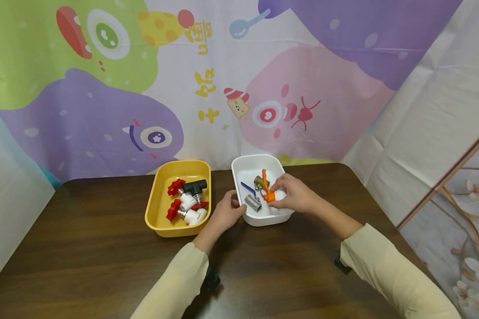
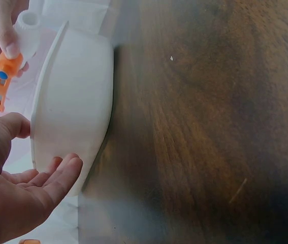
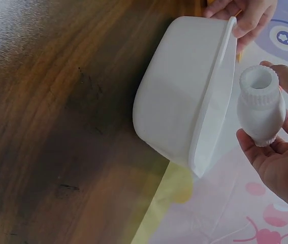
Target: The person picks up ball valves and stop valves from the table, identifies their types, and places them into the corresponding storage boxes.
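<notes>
My right hand [image 1: 297,195] grips a white plastic ball valve [image 3: 260,109] with an orange lever handle. The valve is held over the white tub [image 1: 259,163], its open threaded end facing the right wrist camera. At the tub's left side, my left hand [image 1: 225,212] holds the rim, thumb at the edge and fingers along the outer wall. Inside the tub lie a silver metal ball valve [image 1: 253,203] with a blue lever and a brass-coloured valve [image 1: 259,182]. The orange handle partly hides the brass one.
A yellow tub [image 1: 153,208] stands left of the white one. It holds several valves with red handwheels [image 1: 174,209], white bodies and a black fitting [image 1: 194,187]. Both tubs sit near the back of the brown wooden table [image 1: 104,248], before a cartoon-printed curtain [image 1: 219,146].
</notes>
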`<state>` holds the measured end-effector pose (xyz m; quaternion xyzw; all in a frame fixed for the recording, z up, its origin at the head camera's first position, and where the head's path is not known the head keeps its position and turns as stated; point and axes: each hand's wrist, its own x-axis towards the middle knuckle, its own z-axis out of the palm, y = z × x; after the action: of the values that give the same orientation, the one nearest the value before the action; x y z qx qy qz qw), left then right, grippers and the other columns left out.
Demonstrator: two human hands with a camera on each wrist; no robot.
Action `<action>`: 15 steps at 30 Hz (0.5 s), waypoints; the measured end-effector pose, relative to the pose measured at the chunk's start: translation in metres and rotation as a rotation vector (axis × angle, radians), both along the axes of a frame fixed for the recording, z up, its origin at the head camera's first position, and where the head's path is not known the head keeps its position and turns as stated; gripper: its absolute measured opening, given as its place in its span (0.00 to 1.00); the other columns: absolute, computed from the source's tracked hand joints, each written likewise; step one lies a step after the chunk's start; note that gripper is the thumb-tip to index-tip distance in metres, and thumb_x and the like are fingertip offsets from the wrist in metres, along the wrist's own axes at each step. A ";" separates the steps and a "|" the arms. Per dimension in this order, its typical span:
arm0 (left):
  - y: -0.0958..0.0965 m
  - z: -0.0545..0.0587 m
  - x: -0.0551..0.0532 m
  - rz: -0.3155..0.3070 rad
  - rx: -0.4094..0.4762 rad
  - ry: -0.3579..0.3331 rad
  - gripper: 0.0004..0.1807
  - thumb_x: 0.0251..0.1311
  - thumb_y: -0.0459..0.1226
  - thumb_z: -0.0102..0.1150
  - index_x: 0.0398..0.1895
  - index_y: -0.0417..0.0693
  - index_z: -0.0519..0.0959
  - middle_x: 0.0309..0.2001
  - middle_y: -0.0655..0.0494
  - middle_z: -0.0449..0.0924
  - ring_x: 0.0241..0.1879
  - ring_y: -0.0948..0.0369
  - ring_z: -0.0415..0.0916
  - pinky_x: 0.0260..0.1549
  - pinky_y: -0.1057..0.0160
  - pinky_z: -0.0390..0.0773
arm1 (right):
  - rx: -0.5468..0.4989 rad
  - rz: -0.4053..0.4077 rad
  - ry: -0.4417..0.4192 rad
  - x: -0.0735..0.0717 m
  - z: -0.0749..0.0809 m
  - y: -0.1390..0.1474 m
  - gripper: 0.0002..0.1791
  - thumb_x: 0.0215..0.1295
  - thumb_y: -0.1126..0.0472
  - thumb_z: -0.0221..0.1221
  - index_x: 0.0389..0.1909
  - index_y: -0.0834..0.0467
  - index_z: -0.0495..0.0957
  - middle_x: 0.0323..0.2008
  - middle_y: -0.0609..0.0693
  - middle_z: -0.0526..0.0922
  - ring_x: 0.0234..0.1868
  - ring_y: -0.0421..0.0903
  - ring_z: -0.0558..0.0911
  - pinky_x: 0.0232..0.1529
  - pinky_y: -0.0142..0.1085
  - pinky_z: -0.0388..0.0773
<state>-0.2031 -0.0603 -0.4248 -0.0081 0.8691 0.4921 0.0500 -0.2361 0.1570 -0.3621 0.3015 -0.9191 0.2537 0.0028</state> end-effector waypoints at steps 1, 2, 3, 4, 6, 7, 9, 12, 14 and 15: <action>0.000 0.000 0.000 0.000 0.001 0.001 0.33 0.60 0.42 0.57 0.66 0.43 0.60 0.45 0.46 0.77 0.37 0.57 0.73 0.36 0.62 0.74 | -0.002 -0.002 0.002 -0.001 0.000 -0.001 0.18 0.42 0.56 0.73 0.33 0.60 0.83 0.40 0.54 0.77 0.44 0.49 0.76 0.49 0.43 0.73; 0.000 0.000 0.000 0.000 0.002 -0.001 0.33 0.60 0.42 0.57 0.66 0.43 0.60 0.45 0.46 0.77 0.37 0.57 0.73 0.36 0.62 0.74 | -0.002 -0.004 0.005 -0.002 0.000 -0.002 0.18 0.42 0.56 0.73 0.34 0.60 0.83 0.40 0.54 0.77 0.44 0.49 0.76 0.48 0.42 0.73; 0.000 0.000 0.000 -0.002 0.001 0.002 0.33 0.60 0.42 0.57 0.66 0.43 0.60 0.45 0.46 0.77 0.37 0.57 0.73 0.36 0.62 0.74 | -0.002 -0.007 0.005 -0.002 0.000 -0.002 0.18 0.42 0.56 0.73 0.34 0.60 0.82 0.40 0.54 0.77 0.43 0.49 0.76 0.48 0.42 0.73; 0.000 -0.001 0.000 -0.002 0.001 0.001 0.33 0.60 0.42 0.57 0.66 0.43 0.60 0.45 0.46 0.77 0.37 0.57 0.73 0.36 0.62 0.74 | -0.001 -0.010 0.005 -0.003 0.000 -0.003 0.18 0.42 0.56 0.73 0.34 0.60 0.82 0.40 0.54 0.77 0.43 0.49 0.75 0.47 0.41 0.72; 0.000 -0.001 0.001 -0.001 0.001 -0.004 0.33 0.60 0.42 0.57 0.66 0.43 0.60 0.45 0.46 0.76 0.38 0.57 0.73 0.36 0.62 0.75 | 0.003 -0.019 0.003 -0.005 -0.001 -0.004 0.18 0.42 0.56 0.73 0.34 0.60 0.82 0.39 0.54 0.77 0.42 0.49 0.75 0.47 0.41 0.72; 0.000 -0.001 0.001 -0.002 0.001 -0.005 0.33 0.60 0.42 0.57 0.66 0.43 0.60 0.45 0.46 0.76 0.38 0.57 0.73 0.37 0.62 0.75 | 0.004 -0.024 0.001 -0.006 -0.001 -0.005 0.18 0.42 0.56 0.73 0.34 0.60 0.82 0.39 0.54 0.77 0.42 0.49 0.75 0.47 0.41 0.72; 0.000 -0.001 0.001 -0.003 0.002 -0.006 0.33 0.60 0.43 0.57 0.66 0.43 0.60 0.46 0.46 0.76 0.38 0.56 0.73 0.37 0.62 0.75 | 0.006 -0.034 -0.004 -0.007 0.000 -0.006 0.18 0.42 0.55 0.73 0.33 0.59 0.82 0.39 0.54 0.77 0.42 0.49 0.75 0.47 0.41 0.72; 0.000 0.000 0.001 -0.001 0.005 -0.012 0.32 0.60 0.43 0.56 0.66 0.44 0.60 0.46 0.46 0.76 0.38 0.56 0.73 0.36 0.62 0.75 | 0.004 -0.046 -0.010 -0.009 0.000 -0.007 0.18 0.42 0.55 0.73 0.33 0.60 0.81 0.40 0.55 0.77 0.42 0.50 0.75 0.47 0.41 0.72; 0.000 0.000 0.001 0.002 0.006 -0.015 0.32 0.60 0.43 0.56 0.66 0.44 0.60 0.45 0.46 0.76 0.38 0.56 0.73 0.36 0.63 0.74 | 0.002 -0.052 -0.017 -0.010 0.000 -0.007 0.18 0.43 0.56 0.72 0.34 0.60 0.81 0.40 0.55 0.77 0.42 0.50 0.74 0.45 0.40 0.71; 0.000 -0.001 0.001 0.000 0.005 -0.012 0.32 0.60 0.43 0.56 0.66 0.44 0.60 0.45 0.46 0.76 0.38 0.57 0.73 0.36 0.63 0.74 | 0.002 -0.056 -0.021 -0.011 0.000 -0.008 0.18 0.43 0.56 0.72 0.34 0.61 0.81 0.40 0.55 0.77 0.41 0.49 0.74 0.44 0.40 0.71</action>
<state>-0.2026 -0.0603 -0.4253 -0.0109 0.8675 0.4943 0.0549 -0.2468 0.1493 -0.3625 0.2731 -0.9273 0.2561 -0.0002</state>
